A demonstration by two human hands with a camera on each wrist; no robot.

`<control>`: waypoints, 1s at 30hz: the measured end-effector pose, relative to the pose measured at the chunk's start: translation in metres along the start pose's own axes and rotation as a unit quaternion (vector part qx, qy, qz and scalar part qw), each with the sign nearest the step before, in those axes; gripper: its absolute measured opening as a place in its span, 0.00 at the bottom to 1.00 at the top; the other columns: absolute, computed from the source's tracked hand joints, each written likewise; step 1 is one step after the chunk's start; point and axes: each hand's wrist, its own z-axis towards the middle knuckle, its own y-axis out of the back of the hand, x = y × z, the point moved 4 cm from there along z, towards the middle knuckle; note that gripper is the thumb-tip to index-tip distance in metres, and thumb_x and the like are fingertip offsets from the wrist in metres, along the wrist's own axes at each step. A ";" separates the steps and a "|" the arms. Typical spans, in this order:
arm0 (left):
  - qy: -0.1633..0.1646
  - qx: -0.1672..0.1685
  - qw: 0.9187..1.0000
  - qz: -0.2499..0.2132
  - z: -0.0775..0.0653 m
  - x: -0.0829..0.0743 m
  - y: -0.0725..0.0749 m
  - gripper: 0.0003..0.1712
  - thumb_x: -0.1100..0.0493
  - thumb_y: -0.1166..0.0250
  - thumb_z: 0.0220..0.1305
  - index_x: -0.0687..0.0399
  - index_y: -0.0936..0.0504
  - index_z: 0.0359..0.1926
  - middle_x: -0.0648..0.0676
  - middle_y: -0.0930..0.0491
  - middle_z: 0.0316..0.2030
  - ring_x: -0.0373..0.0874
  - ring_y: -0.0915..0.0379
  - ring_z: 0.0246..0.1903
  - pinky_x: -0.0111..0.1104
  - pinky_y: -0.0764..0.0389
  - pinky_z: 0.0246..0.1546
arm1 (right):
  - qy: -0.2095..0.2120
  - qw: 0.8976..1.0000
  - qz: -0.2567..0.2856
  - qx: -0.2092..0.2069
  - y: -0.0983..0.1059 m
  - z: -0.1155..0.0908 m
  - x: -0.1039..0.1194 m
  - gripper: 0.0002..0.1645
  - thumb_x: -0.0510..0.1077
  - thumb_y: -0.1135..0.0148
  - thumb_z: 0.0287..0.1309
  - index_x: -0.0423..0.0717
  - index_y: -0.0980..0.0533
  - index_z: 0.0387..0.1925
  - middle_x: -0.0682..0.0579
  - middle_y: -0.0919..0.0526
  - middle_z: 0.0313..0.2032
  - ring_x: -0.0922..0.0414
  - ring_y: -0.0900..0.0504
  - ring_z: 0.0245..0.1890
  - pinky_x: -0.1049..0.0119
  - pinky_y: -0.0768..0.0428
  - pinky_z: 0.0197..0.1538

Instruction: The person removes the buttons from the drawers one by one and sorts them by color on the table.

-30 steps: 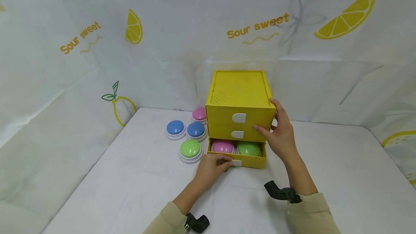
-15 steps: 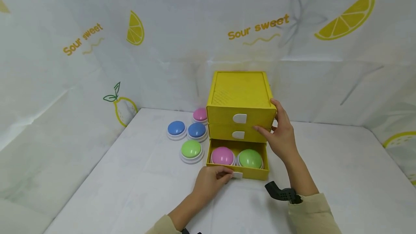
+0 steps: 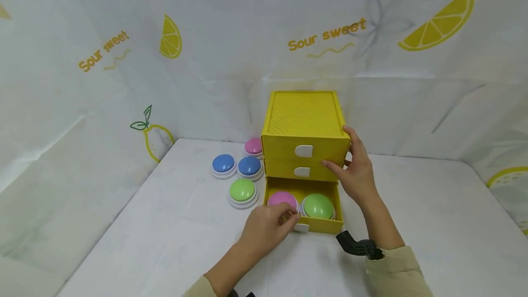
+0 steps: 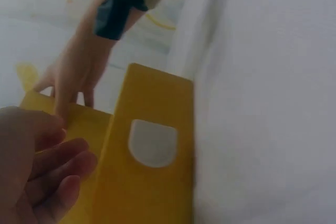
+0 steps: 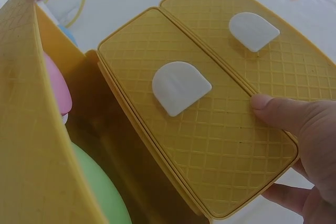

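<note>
A yellow drawer cabinet [image 3: 305,112] has its bottom drawer [image 3: 323,225] pulled out toward me. Inside that drawer lie a pink push button [image 3: 282,197] and a green push button [image 3: 319,206], side by side. My left hand [image 3: 261,230] is just above the drawer's front edge, fingers loosely bent, and overlaps the pink button in the head view. In the left wrist view its fingers are apart from the white tab [image 4: 153,144]. My right hand [image 3: 358,175] grips the cabinet's right side, with the thumb on the front, at the seam between the upper drawers in the right wrist view.
Left of the cabinet on the white table [image 3: 177,233] are two blue push buttons [image 3: 223,163], a light green one [image 3: 242,189] and a pink one [image 3: 253,145] partly hidden by the cabinet. A lemon-print cloth [image 3: 231,68] hangs behind.
The bottom drawer has slid out toward me, bringing its two buttons into fuller view. My left hand has let go of the tab and lifted slightly. The right hand has stayed in place.
</note>
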 end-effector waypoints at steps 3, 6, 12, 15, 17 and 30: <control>0.024 0.036 0.996 -0.078 0.021 -0.001 0.005 0.05 0.57 0.31 0.66 0.53 0.12 0.39 0.47 0.11 0.31 0.30 0.20 0.29 0.17 0.21 0.33 | 0.002 1.000 -0.002 -0.003 0.002 0.000 -0.001 0.59 0.38 0.25 0.55 0.59 0.50 0.79 0.41 0.36 0.71 0.35 0.29 0.68 0.34 0.20 0.55; 0.043 0.090 0.987 -0.125 0.039 0.003 0.001 0.08 0.57 0.33 0.69 0.54 0.12 0.43 0.48 0.11 0.35 0.29 0.20 0.33 0.18 0.19 0.38 | -0.001 1.000 -0.002 -0.002 0.002 -0.001 -0.003 0.60 0.37 0.25 0.55 0.60 0.51 0.79 0.41 0.37 0.72 0.34 0.29 0.68 0.34 0.21 0.55; 0.066 0.213 0.967 -0.120 0.058 0.012 -0.023 0.17 0.52 0.33 0.69 0.50 0.15 0.55 0.46 0.14 0.48 0.35 0.19 0.47 0.23 0.19 0.51 | -0.002 1.000 -0.003 0.003 0.001 -0.003 -0.005 0.60 0.37 0.25 0.55 0.60 0.52 0.79 0.39 0.37 0.71 0.33 0.30 0.69 0.33 0.21 0.55; 0.062 0.266 0.957 -0.098 0.064 0.017 -0.038 0.22 0.49 0.33 0.68 0.47 0.18 0.60 0.44 0.16 0.53 0.36 0.22 0.51 0.25 0.20 0.56 | 0.004 1.000 -0.002 0.002 0.001 -0.002 -0.004 0.60 0.36 0.25 0.55 0.59 0.51 0.79 0.40 0.38 0.72 0.34 0.30 0.69 0.34 0.20 0.55; 0.055 0.289 0.952 -0.083 0.067 0.020 -0.046 0.24 0.48 0.33 0.68 0.46 0.20 0.62 0.43 0.18 0.54 0.34 0.23 0.51 0.24 0.22 0.57 | 0.005 1.000 0.000 0.002 0.001 -0.002 -0.003 0.60 0.37 0.25 0.55 0.59 0.51 0.79 0.40 0.38 0.72 0.34 0.30 0.69 0.34 0.20 0.55; 0.069 0.318 0.945 -0.032 0.073 0.031 -0.066 0.30 0.41 0.37 0.70 0.48 0.24 0.67 0.45 0.18 0.56 0.33 0.25 0.45 0.28 0.21 0.56 | 0.008 1.000 -0.006 0.000 0.000 0.000 -0.002 0.59 0.37 0.25 0.55 0.58 0.50 0.79 0.41 0.37 0.72 0.35 0.30 0.68 0.35 0.20 0.55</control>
